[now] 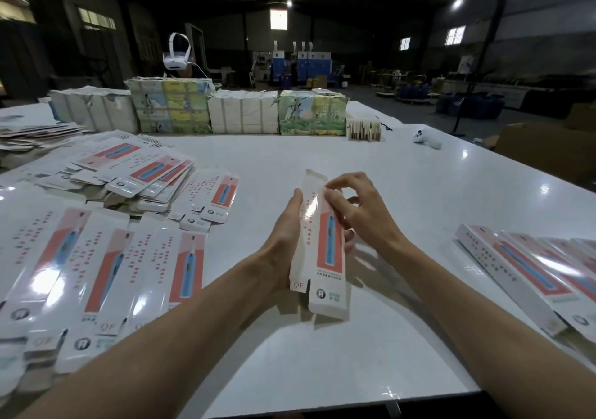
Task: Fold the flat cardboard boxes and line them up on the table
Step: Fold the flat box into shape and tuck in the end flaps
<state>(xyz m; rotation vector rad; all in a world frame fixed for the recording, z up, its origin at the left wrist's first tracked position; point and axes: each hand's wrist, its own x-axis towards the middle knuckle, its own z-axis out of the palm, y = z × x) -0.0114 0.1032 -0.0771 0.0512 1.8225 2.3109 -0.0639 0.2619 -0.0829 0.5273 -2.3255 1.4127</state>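
Mid-run: we hold one half-formed box (322, 251) over worktop (290, 154) centre, left hand (285, 225) wrapping its side, right hand (358, 212) pinching the top flap (317, 178); folded boxes (516, 264) lined at 3 o'clock, flat stacks (106, 267) waiting at 9.

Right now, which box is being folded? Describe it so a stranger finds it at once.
Start at the white table. Between the flat boxes on its left and the folded row on its right, the left hand and right hand hold one box near the middle. Only this one is held, half opened.
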